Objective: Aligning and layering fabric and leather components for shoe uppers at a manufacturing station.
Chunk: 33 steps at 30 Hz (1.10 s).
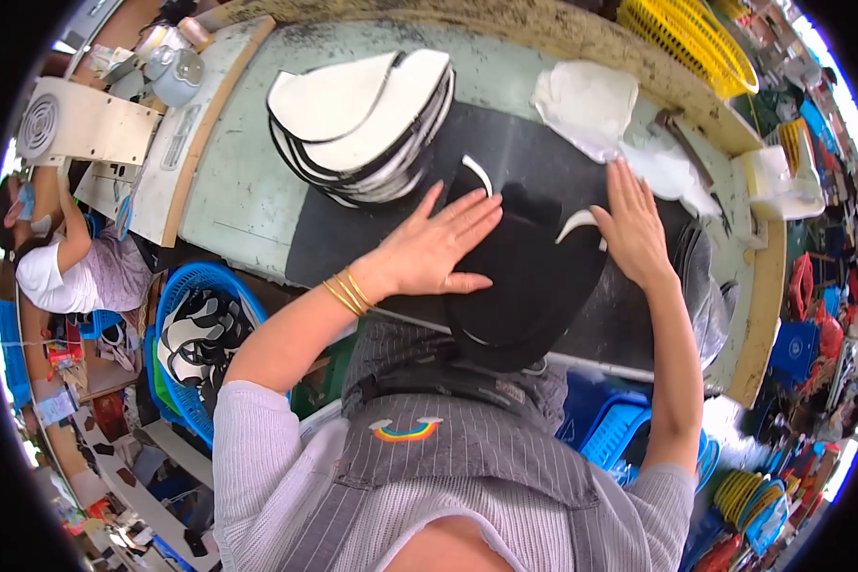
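Your left hand (pixel 439 246) lies flat, fingers (pixel 472 217) spread and extended, pressing down on the black curved piece (pixel 529 286); nothing gripped. Your right hand (pixel 632 224) is likewise flat and open, fingers together, resting on the piece's far right edge beside a white crescent trim (pixel 578 225). A second white crescent (pixel 478 173) shows just past your left fingertips.

Hard to read: the black piece sits on a black mat (pixel 353 238), so its outline is lost except where it overhangs the near edge of the desk (pixel 248 191). How many layers lie under your palms cannot be told. Your own body covers the desk's near edge below the piece.

Beyond your left fingers, a stack of white, black-edged pieces (pixel 362 119). Beyond your right fingers, crumpled white sheeting (pixel 591 105); a dark tool (pixel 682 133) lies partly under it, kind unclear. Right of your right hand, grey material (pixel 705 286) hangs off the desk.

The desk is pale green, worn, with a wooden rim. A yellow basket (pixel 682 38) sits at the far edge. Below your left arm, a blue basket (pixel 200 334) holds black-and-white pieces. Another person (pixel 67 267) is at far left, partly cut off. The floor at right is crowded with coloured crates, blurred by the lens rim.
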### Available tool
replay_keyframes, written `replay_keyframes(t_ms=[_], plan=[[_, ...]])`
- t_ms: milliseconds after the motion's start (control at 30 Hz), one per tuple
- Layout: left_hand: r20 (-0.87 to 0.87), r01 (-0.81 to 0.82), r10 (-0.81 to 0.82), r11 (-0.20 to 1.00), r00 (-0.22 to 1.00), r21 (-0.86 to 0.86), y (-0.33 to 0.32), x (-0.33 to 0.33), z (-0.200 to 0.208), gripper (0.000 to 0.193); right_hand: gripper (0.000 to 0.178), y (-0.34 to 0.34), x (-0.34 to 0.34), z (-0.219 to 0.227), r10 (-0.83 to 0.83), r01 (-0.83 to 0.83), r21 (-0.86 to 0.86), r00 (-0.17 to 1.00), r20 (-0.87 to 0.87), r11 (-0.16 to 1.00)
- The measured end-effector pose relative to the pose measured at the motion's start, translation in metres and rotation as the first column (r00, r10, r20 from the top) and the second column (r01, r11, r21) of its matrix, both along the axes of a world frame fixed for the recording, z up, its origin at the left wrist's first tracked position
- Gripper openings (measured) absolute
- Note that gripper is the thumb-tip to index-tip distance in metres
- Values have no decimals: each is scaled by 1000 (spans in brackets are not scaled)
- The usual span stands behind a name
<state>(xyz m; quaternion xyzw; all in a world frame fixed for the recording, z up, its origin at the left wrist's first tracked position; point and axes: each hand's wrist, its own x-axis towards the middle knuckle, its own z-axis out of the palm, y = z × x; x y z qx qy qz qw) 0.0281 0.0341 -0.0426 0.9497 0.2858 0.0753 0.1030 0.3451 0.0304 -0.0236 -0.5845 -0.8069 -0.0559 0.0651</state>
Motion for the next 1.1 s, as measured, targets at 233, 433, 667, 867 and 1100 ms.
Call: replay_keyframes(t_ms=[233,433,667,867,1100], plan=[[285,-3,-2,1000,959,14,-21,-10,18,43,77,-55,-86,0,175,-208,-192,969,-172,959],[532,-706,517,666,670,242,50,-97,44,29,63,-29,-108,41,110,-239,-182,841,-529,954],[-83,-446,477,862,875,242,79,-103,68,21,38,46,-209,53,357,-371,125,665,-656,920],[751,-792,555,607,358,-71,121,-131,82,14,33,60,-244,17,338,-247,262,853,-399,933],[674,-375,30,849,738,373,18,-17,150,25,33,92,-119,-4,-10,24,10,694,-720,1000]])
